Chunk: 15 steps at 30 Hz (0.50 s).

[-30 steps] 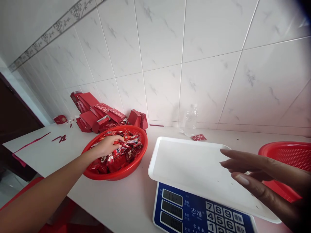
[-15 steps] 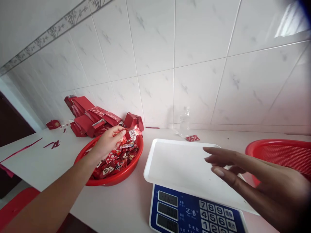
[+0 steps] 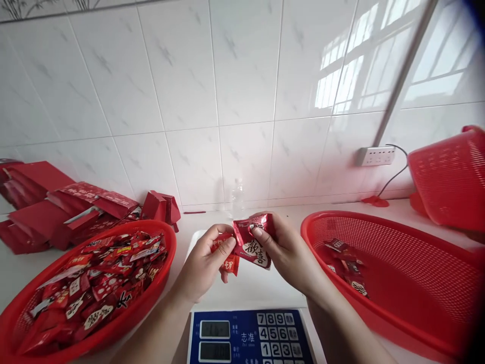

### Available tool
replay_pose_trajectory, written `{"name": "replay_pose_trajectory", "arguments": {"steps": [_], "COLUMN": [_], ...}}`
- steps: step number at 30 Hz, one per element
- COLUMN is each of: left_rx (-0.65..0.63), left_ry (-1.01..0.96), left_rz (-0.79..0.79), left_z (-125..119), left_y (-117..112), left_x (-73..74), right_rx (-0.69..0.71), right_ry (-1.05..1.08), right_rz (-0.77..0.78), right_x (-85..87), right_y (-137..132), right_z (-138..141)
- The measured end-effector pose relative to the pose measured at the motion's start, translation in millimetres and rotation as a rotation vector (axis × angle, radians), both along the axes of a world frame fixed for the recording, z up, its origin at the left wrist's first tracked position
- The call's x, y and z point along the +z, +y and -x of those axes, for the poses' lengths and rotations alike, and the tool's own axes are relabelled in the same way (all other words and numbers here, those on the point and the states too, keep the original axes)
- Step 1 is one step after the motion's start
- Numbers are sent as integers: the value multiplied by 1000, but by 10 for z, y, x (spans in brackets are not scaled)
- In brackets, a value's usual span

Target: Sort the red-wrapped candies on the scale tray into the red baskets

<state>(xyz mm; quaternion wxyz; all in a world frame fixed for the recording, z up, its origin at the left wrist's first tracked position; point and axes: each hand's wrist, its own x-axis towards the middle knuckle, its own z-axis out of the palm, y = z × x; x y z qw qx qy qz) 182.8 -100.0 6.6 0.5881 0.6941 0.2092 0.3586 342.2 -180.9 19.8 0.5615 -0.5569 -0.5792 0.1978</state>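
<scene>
Both my hands meet over the white tray (image 3: 246,285) of a blue electronic scale (image 3: 248,336). My right hand (image 3: 290,253) pinches a red candy packet (image 3: 253,242) with white characters. My left hand (image 3: 204,263) is closed on another small red packet (image 3: 229,263) just below it. On the left stands a red basket (image 3: 166,283) heaped with several red candy packets (image 3: 98,283). At the right a red mesh basket (image 3: 401,283) holds a few packets (image 3: 346,263).
Flattened red gift boxes (image 3: 56,207) are piled against the tiled wall at left. A clear plastic bottle (image 3: 238,194) stands behind the scale. A power strip (image 3: 375,155) hangs on the wall, and another red mesh basket (image 3: 449,177) leans at far right.
My left hand came out of the left basket with packets and moved over the scale. My right hand, open before, closed on one packet. The view swung to the right.
</scene>
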Motion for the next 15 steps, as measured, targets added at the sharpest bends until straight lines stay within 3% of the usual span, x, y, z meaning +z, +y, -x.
{"name": "replay_pose_trajectory", "arguments": {"steps": [4, 8, 15], "left_rx": [108, 219, 119], "left_ry": [72, 171, 117], "left_rz": [-131, -231, -76], "left_z": [-37, 28, 106], "left_y": [56, 164, 268], "left_x": [-40, -97, -147], "right_rx": [-151, -161, -192], "right_ry": [-88, -180, -285], "right_rz": [21, 128, 178], "right_x": [1, -42, -73], "right_y": [63, 104, 127], "right_z": [-97, -180, -275]}}
